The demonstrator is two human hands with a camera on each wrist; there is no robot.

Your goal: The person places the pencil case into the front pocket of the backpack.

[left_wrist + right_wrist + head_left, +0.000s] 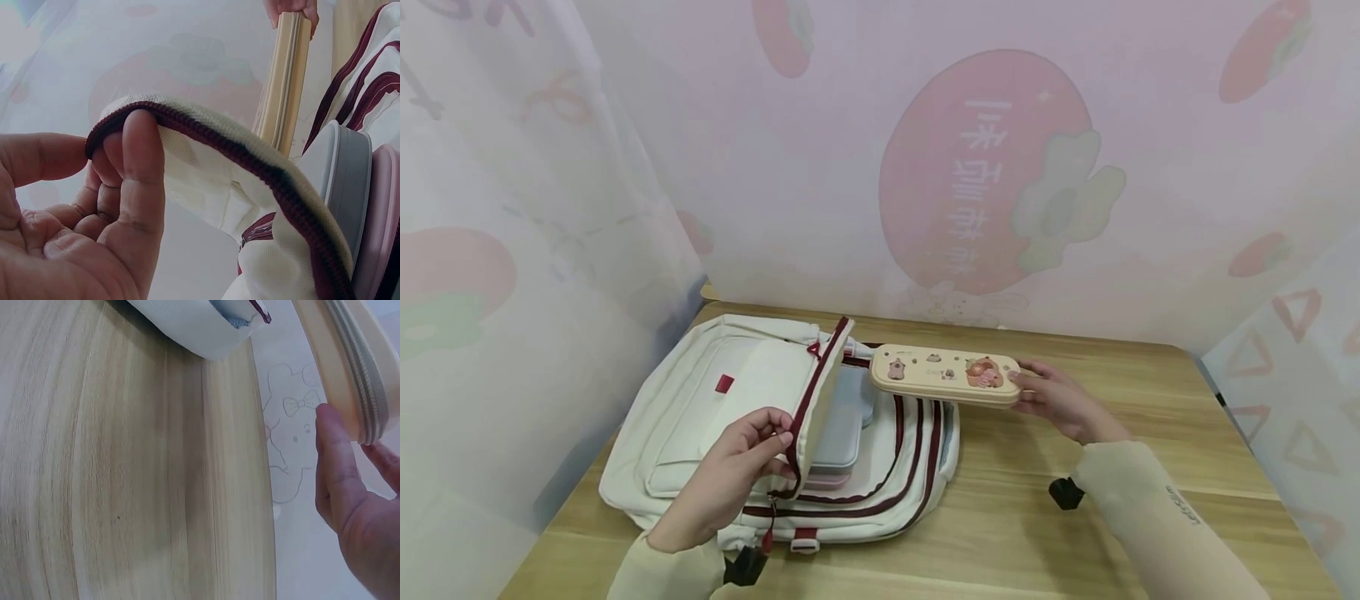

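A cream backpack (692, 400) with dark red zip trim lies on the table. My left hand (741, 458) pinches the zipped edge of its front pocket flap (206, 134) and holds it raised. Inside the opened pocket sit a grey-blue case (838, 433) and a pink one (382, 212) beneath it. My right hand (1056, 400) grips the right end of a cream zippered pencil case (943, 373) with cartoon pictures on top. The pencil case is held above the backpack's right side, its left end by the pocket opening. In the right wrist view, fingers and thumb hold its end.
The wooden table (1120, 392) extends to the right of the backpack. A pale curtain (850, 167) with strawberry prints hangs behind and at both sides. A zip pull (767, 540) and a buckle (805, 543) lie at the backpack's near edge.
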